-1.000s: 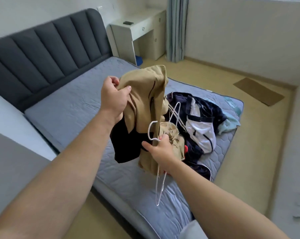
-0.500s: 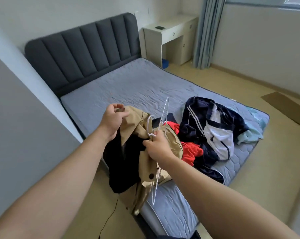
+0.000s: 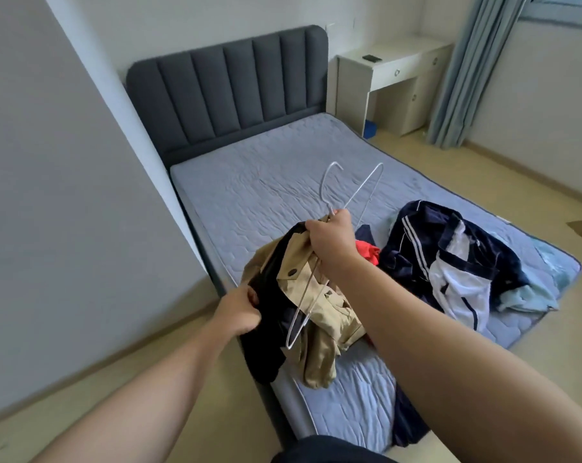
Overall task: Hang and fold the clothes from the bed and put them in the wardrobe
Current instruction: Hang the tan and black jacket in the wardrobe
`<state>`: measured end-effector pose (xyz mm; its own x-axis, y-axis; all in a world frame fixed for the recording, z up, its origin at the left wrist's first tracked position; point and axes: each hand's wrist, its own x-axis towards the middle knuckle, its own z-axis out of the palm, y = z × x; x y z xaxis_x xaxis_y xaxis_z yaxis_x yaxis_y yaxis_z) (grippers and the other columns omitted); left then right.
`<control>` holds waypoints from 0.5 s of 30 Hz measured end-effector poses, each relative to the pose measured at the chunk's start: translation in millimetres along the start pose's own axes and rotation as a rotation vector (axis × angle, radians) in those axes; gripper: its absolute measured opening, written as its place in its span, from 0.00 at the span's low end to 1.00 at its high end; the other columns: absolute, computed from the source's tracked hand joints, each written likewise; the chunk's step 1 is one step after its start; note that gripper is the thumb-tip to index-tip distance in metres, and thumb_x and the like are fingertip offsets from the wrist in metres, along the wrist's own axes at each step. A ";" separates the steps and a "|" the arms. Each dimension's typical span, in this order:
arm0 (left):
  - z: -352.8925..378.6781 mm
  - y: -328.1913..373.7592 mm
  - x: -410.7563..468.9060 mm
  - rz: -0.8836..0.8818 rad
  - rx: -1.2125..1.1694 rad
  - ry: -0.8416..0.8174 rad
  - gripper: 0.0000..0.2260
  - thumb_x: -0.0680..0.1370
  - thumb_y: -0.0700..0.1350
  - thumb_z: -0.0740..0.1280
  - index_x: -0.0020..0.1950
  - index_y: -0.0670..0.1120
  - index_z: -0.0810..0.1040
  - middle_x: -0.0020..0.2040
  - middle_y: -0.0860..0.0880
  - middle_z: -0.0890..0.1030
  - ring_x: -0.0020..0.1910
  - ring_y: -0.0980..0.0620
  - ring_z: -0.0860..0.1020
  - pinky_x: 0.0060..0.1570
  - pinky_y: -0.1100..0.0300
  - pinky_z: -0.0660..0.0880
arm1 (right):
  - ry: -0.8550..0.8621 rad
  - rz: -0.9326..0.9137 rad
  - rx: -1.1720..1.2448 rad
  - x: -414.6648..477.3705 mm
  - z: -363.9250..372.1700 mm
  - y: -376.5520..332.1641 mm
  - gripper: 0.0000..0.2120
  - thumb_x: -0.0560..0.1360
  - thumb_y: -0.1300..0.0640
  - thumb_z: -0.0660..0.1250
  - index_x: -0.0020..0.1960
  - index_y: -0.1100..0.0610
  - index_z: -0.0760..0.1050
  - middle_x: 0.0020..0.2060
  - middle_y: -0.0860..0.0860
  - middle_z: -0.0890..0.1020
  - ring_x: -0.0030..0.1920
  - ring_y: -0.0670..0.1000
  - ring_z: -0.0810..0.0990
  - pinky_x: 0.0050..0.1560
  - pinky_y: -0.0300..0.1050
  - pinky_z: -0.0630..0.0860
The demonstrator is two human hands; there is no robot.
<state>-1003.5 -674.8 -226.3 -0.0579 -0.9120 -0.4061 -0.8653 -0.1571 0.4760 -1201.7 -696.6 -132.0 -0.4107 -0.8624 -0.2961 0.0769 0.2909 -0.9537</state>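
Note:
A tan jacket with a black lining (image 3: pixel 319 309) hangs over the near left corner of the bed (image 3: pixel 276 195). My left hand (image 3: pixel 239 312) grips its black lining at the lower left. My right hand (image 3: pixel 333 240) holds the jacket's collar together with a white wire hanger (image 3: pixel 349 195), whose hook points up and whose lower end crosses the jacket. On the mattress to the right lie a red garment (image 3: pixel 368 252), a navy and white jacket (image 3: pixel 450 262) and a light blue cloth (image 3: pixel 530 295).
A dark padded headboard (image 3: pixel 229 88) stands at the far end of the bed. A white desk (image 3: pixel 393 71) and a blue-grey curtain (image 3: pixel 466 68) are at the back right. A grey wall panel (image 3: pixel 66 195) rises close on the left, with tan floor beside it.
The view has swung to the left. My right hand has lifted the hanger so that its hook stands up. My left hand has dropped from the collar to the black lining.

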 end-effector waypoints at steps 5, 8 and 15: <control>28.1 17.7 -9.5 -0.212 -0.036 -0.383 0.06 0.80 0.41 0.66 0.44 0.44 0.80 0.38 0.48 0.84 0.34 0.50 0.82 0.35 0.58 0.78 | 0.008 -0.066 -0.016 -1.4 -6.5 -15.5 0.12 0.76 0.63 0.63 0.47 0.50 0.63 0.39 0.51 0.70 0.34 0.48 0.71 0.23 0.37 0.68; 34.5 26.2 -11.9 -0.273 -0.042 -0.678 0.15 0.85 0.52 0.56 0.48 0.48 0.79 0.43 0.50 0.84 0.36 0.53 0.81 0.35 0.62 0.72 | 0.006 -0.090 -0.018 -1.5 -13.7 -25.5 0.11 0.77 0.62 0.63 0.55 0.51 0.64 0.39 0.51 0.71 0.34 0.49 0.72 0.27 0.41 0.70; 64.4 37.9 -0.6 -0.061 -0.076 -0.641 0.33 0.81 0.47 0.67 0.82 0.53 0.56 0.72 0.49 0.73 0.59 0.50 0.79 0.56 0.56 0.78 | 0.062 -0.107 0.056 2.1 -37.3 -66.1 0.14 0.77 0.62 0.60 0.60 0.53 0.64 0.41 0.53 0.71 0.36 0.50 0.72 0.36 0.48 0.75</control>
<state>-1068.3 -655.8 -258.2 -0.3159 -0.4971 -0.8082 -0.8400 -0.2495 0.4818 -1241.5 -702.1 -67.7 -0.4749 -0.8591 -0.1907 0.0801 0.1736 -0.9815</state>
